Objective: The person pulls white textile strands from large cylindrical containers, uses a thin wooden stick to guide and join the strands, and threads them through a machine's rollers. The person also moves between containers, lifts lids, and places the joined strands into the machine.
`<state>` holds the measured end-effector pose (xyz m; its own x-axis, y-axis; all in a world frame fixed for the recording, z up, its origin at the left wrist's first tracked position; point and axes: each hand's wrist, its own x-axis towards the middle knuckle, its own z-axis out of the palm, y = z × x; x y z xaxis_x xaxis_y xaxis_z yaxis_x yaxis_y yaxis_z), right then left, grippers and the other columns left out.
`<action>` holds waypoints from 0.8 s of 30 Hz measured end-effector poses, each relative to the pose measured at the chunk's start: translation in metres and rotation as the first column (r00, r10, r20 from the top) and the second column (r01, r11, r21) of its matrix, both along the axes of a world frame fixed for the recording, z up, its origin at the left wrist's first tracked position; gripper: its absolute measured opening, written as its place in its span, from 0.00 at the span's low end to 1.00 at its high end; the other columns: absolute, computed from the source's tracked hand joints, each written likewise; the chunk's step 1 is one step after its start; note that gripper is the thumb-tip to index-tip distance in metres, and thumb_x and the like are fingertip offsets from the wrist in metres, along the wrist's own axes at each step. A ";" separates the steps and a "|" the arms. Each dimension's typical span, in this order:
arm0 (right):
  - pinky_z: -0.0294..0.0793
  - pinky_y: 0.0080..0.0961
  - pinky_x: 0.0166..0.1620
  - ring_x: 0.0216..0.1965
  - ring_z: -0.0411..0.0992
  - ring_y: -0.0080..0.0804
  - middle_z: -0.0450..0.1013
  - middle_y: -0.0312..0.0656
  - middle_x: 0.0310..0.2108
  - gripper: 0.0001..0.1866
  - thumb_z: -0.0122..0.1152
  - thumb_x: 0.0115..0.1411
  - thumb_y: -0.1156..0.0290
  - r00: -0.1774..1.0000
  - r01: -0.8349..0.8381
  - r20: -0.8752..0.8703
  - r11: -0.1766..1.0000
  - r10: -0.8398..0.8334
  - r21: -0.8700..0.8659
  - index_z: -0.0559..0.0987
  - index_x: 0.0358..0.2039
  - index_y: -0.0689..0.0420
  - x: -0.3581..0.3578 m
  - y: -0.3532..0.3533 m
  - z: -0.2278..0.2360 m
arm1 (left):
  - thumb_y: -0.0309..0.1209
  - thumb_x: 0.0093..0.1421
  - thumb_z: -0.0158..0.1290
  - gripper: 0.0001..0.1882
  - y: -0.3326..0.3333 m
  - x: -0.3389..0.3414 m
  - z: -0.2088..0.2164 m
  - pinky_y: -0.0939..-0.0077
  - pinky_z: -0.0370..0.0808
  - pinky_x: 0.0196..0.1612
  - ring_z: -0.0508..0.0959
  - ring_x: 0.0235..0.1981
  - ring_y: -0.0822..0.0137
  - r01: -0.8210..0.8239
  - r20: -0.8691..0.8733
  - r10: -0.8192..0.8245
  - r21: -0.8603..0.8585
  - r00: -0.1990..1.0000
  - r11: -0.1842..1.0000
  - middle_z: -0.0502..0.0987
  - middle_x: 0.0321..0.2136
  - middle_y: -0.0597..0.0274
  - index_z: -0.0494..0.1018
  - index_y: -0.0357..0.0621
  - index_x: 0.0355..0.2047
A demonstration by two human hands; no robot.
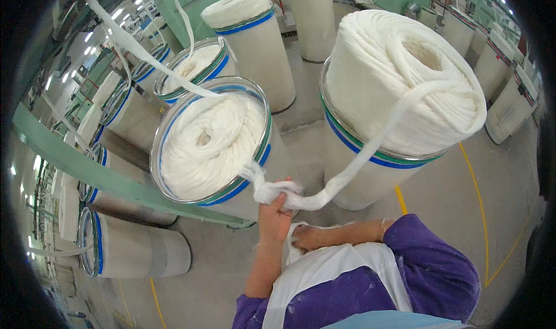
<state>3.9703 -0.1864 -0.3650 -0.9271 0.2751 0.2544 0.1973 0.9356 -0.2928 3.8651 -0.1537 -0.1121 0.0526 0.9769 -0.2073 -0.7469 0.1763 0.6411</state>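
Observation:
My left hand [274, 215] is closed around a thick white cotton sliver [313, 200], with the thumb pressed on top. One side of this sliver rises to the tall coil [376, 80] heaped above the rim of the right can [362, 184]. Its frayed end [252, 173] lies by the rim of the left can [217, 201], which holds a lower, ring-shaped coil [202, 135]. My right hand [307, 237] is curled at my waist against the white apron [324, 268]; what its fingers hold, if anything, is hidden.
Another sliver [139, 51] runs from the left can up to machinery at the upper left. A green rail [104, 178] crosses the left side, among several more cans. A full can [255, 57] stands behind. Yellow lines [478, 201] mark the grey floor.

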 end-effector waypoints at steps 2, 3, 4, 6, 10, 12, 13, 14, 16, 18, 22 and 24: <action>0.71 0.48 0.43 0.36 0.76 0.50 0.77 0.52 0.31 0.17 0.52 0.53 0.57 0.964 -0.003 0.265 0.998 0.020 -0.062 0.82 0.30 0.57 0.003 0.002 0.015 | 0.16 0.59 0.43 0.21 -0.001 0.003 -0.002 0.55 0.68 0.57 0.68 0.54 0.53 0.017 0.044 -0.016 -0.030 0.999 0.999 0.67 0.53 0.46 0.60 0.37 0.53; 0.72 0.49 0.42 0.35 0.76 0.50 0.77 0.52 0.30 0.17 0.52 0.54 0.57 0.946 0.006 0.324 0.999 0.012 -0.053 0.81 0.29 0.58 0.002 0.007 0.029 | 0.15 0.58 0.44 0.21 -0.002 0.004 -0.003 0.55 0.68 0.57 0.68 0.55 0.53 0.068 0.087 -0.071 0.034 0.994 0.997 0.67 0.54 0.46 0.60 0.38 0.53; 0.71 0.49 0.42 0.35 0.76 0.51 0.77 0.52 0.29 0.17 0.51 0.55 0.57 0.891 0.015 0.447 0.978 0.081 -0.206 0.81 0.29 0.58 0.007 0.009 0.044 | 0.16 0.58 0.44 0.21 -0.003 0.006 -0.003 0.55 0.67 0.57 0.68 0.55 0.53 0.060 0.060 -0.061 0.010 0.996 0.998 0.67 0.53 0.46 0.60 0.38 0.53; 0.71 0.49 0.41 0.35 0.76 0.51 0.77 0.52 0.29 0.17 0.50 0.56 0.57 0.798 0.122 0.580 0.898 0.165 -0.424 0.80 0.29 0.57 0.021 0.010 0.078 | 0.16 0.58 0.45 0.22 -0.004 0.008 0.000 0.55 0.67 0.58 0.68 0.55 0.53 0.047 0.052 -0.046 -0.022 0.998 0.999 0.68 0.53 0.47 0.60 0.38 0.53; 0.72 0.43 0.39 0.35 0.75 0.49 0.78 0.45 0.33 0.18 0.52 0.59 0.52 0.896 0.280 0.441 0.846 -0.060 -0.454 0.80 0.39 0.50 0.076 0.024 0.178 | 0.17 0.57 0.46 0.22 -0.003 0.007 0.008 0.59 0.69 0.55 0.70 0.53 0.56 -0.028 0.024 0.028 0.000 0.999 1.000 0.69 0.52 0.50 0.63 0.39 0.54; 0.72 0.42 0.34 0.30 0.75 0.48 0.76 0.49 0.28 0.20 0.50 0.60 0.50 0.950 0.306 0.233 0.770 -0.209 -0.560 0.80 0.34 0.53 0.117 0.033 0.229 | 0.17 0.58 0.47 0.22 0.000 0.006 0.009 0.60 0.69 0.56 0.70 0.53 0.56 -0.099 0.000 0.099 -0.056 0.995 0.993 0.70 0.51 0.51 0.63 0.38 0.54; 0.72 0.37 0.32 0.28 0.75 0.43 0.76 0.48 0.27 0.20 0.52 0.60 0.50 0.966 0.257 0.142 0.744 -0.216 -0.617 0.80 0.33 0.54 0.134 0.039 0.249 | 0.17 0.58 0.47 0.21 0.001 0.005 0.008 0.60 0.69 0.56 0.70 0.53 0.57 -0.094 0.041 0.097 -0.077 0.994 0.993 0.70 0.51 0.51 0.64 0.38 0.53; 0.71 0.31 0.30 0.27 0.75 0.41 0.76 0.45 0.24 0.21 0.56 0.59 0.50 0.964 0.175 -0.013 0.671 -0.266 -0.721 0.79 0.30 0.58 0.153 0.041 0.269 | 0.17 0.58 0.47 0.21 0.002 0.005 0.008 0.60 0.69 0.57 0.70 0.53 0.57 -0.099 0.087 0.106 -0.078 0.991 0.992 0.70 0.51 0.52 0.64 0.37 0.53; 0.71 0.28 0.31 0.26 0.74 0.38 0.75 0.43 0.23 0.16 0.57 0.59 0.56 0.897 0.050 -0.247 0.639 -0.367 -0.767 0.80 0.29 0.58 0.166 0.037 0.293 | 0.17 0.58 0.46 0.20 0.003 0.006 0.009 0.62 0.68 0.57 0.70 0.53 0.59 -0.073 0.153 0.088 -0.100 0.984 0.992 0.70 0.52 0.52 0.64 0.38 0.53; 0.71 0.27 0.32 0.28 0.74 0.37 0.76 0.43 0.26 0.13 0.58 0.58 0.61 0.715 -0.144 -0.568 0.709 -0.408 -0.691 0.81 0.30 0.57 0.167 0.035 0.303 | 0.18 0.59 0.46 0.20 0.003 0.007 0.010 0.63 0.68 0.57 0.71 0.52 0.60 -0.032 0.212 0.051 -0.090 0.976 0.995 0.70 0.53 0.53 0.64 0.39 0.52; 0.72 0.28 0.34 0.33 0.74 0.38 0.75 0.44 0.36 0.09 0.62 0.55 0.67 0.776 0.085 -0.553 0.918 -0.305 -0.387 0.81 0.35 0.54 0.146 0.032 0.298 | 0.21 0.60 0.48 0.19 0.005 0.011 0.011 0.64 0.69 0.56 0.71 0.53 0.60 0.073 0.270 -0.057 -0.048 0.961 0.996 0.69 0.53 0.52 0.64 0.40 0.52; 0.73 0.29 0.36 0.35 0.74 0.38 0.74 0.44 0.40 0.11 0.64 0.53 0.68 0.823 0.185 -0.482 0.945 -0.299 -0.270 0.80 0.37 0.54 0.134 0.036 0.292 | 0.22 0.60 0.48 0.18 0.006 0.012 0.011 0.64 0.69 0.56 0.71 0.52 0.60 0.106 0.267 -0.097 -0.022 0.959 0.994 0.70 0.52 0.52 0.64 0.40 0.52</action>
<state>4.1045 -0.1505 -0.0733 -0.5761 0.5708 0.5851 0.1781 0.7863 -0.5917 3.8775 -0.1474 -0.1013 0.2089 0.9557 -0.2075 -0.8664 0.2793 0.4140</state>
